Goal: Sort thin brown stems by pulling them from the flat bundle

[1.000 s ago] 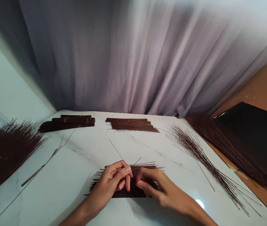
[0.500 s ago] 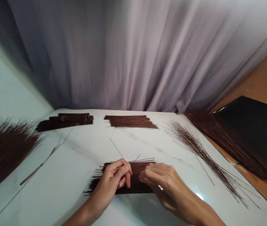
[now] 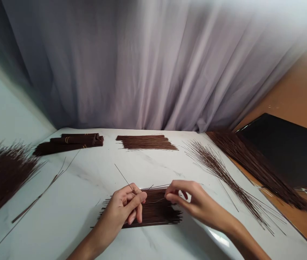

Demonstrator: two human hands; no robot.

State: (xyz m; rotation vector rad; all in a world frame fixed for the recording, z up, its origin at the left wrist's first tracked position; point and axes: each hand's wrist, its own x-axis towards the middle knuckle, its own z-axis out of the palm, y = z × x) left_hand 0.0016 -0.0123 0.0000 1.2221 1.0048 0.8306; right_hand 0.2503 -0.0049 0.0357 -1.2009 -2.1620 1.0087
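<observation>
A low pile of thin dark-brown sticks [image 3: 160,213] lies crosswise on the white marbled table, its ends uneven at both sides. My left hand [image 3: 129,204] is closed over the left part of the pile. From between its thumb and fingers a single thin brown stick [image 3: 121,174] slants up and to the left. At the pile's right end, my right hand [image 3: 186,196] is raised slightly, with thumb and forefinger pinched together. A short length of thin stick [image 3: 160,199] runs leftward from that pinch, above the pile. Part of the pile is hidden by my left hand.
Dark bundles with yellow bands [image 3: 74,140] lie at the back left, a flat stack of sticks [image 3: 146,142] at the back middle. Loose sticks [image 3: 226,177] fan out on the right. A bushy heap [image 3: 4,177] fills the left edge. Behind hangs a grey curtain [image 3: 142,72].
My right hand has lifted and opened a gap from the pile's surface, uncovering its right end, and a thin stick shows at its pinch. My left hand still holds its stick. The view has shifted slightly.
</observation>
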